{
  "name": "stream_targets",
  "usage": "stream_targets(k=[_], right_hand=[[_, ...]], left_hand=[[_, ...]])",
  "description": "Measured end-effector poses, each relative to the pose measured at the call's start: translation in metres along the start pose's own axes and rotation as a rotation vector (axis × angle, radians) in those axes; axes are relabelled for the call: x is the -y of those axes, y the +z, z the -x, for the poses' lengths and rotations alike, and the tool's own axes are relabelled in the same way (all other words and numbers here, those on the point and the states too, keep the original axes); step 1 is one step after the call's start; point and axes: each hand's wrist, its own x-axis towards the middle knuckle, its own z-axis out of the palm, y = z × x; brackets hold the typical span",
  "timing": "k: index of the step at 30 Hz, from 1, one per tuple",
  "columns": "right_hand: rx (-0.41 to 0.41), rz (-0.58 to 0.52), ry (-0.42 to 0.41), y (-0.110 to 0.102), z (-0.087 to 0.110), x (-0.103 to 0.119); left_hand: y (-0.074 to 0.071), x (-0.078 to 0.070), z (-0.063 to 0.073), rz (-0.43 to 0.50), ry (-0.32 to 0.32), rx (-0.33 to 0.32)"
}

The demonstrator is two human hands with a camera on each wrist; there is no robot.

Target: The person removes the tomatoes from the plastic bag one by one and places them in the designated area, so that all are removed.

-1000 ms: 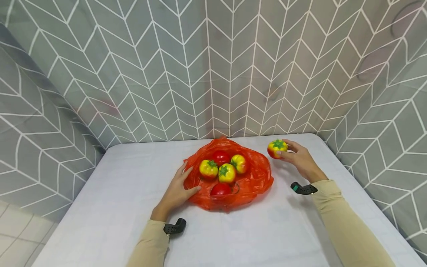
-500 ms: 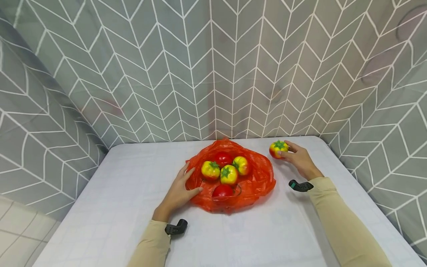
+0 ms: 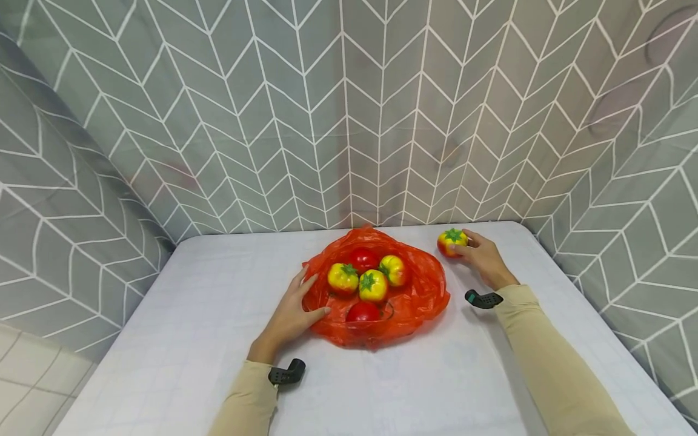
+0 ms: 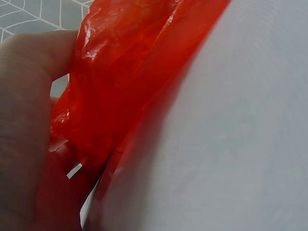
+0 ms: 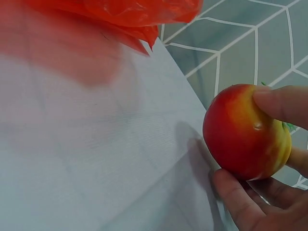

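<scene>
At the back right, my right hand [image 3: 487, 260] holds a yellow-and-red tomato [image 3: 452, 243] with a green star-shaped top. The right wrist view shows its thumb on one side of the tomato [image 5: 243, 132] and fingers under the other, low by the tabletop. An orange-red plastic bag [image 3: 417, 297] lies spread in the middle. In it sit several fruits: yellow-and-red tomatoes [image 3: 373, 286] and glossy red round ones [image 3: 363, 312]. My left hand [image 3: 290, 316] rests against the bag's left rim, fingers and thumb spread apart. In the left wrist view its thumb touches the crumpled plastic [image 4: 120, 72].
A white cloth [image 3: 207, 315] covers the table. Its back edge meets a grey curtain [image 3: 283, 121] with white chevron lines, which hangs along the sides too. Tiled floor [image 3: 33, 369] shows at the lower left.
My right hand has shifted slightly down and left with the tomato in its grasp. The left hand and the bag stay in place; the head view has moved a little.
</scene>
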Motion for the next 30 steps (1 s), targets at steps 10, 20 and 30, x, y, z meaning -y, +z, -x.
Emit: stream_targets(k=[10,20,30], right_hand=[[-0.011,-0.024,0.01,0.0017,-0.0093,-0.0049],[-0.036,-0.013,0.028,0.002,-0.0099,-0.006],[-0.012,0.003,0.042,0.0024,-0.0045,-0.0022]], left_hand=[[-0.0029,0.0009,0.0004,-0.007,-0.004,0.001],[-0.0023,-0.0016,-0.0004,0.004,-0.011,-0.003],[-0.0005,0.0013,0.0002,0.012,0.026,-0.004]])
